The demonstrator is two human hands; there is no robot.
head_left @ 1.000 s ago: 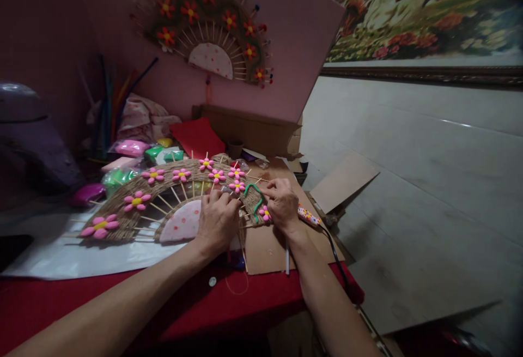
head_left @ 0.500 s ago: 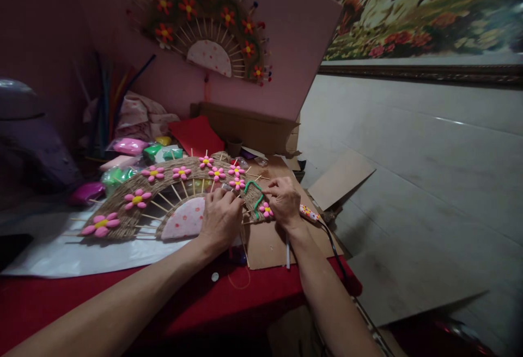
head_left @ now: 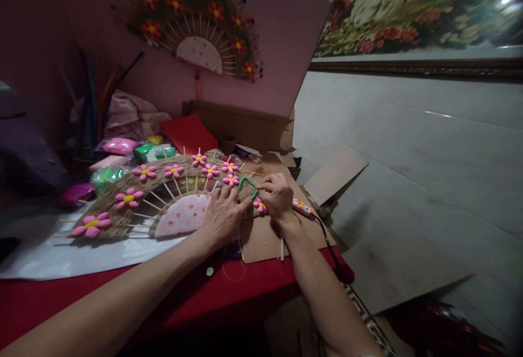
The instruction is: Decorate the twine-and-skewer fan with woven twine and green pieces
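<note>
A large twine-wrapped fan (head_left: pixel 112 199) with thin sticks and pink clay flowers lies on the table. Its half-round centre (head_left: pixel 180 216) is pale cloth with red dots. Over the fan's right part rests my left hand (head_left: pixel 224 212), fingers curled on it and thumb stretched toward a bent green strip (head_left: pixel 245 179). My right hand (head_left: pixel 278 196) is closed in a pinch at the strip's right side, just above the rightmost pink flower (head_left: pixel 259 205). The fingertips partly hide the strip's end.
A flower-patterned glue gun (head_left: pixel 302 206) with a black cord lies right of my right hand on cardboard (head_left: pixel 265 241). Behind the fan are clay packs (head_left: pixel 120 145) and red paper (head_left: pixel 190 132). Another flowered fan (head_left: pixel 198 24) hangs on the pink board. A clear stick (head_left: pixel 281 249) lies near the front.
My left thumb has moved right, closer to the green strip. My right hand's pinch stays by the strip, whose lower part is now less visible. The whole view has shifted slightly.
</note>
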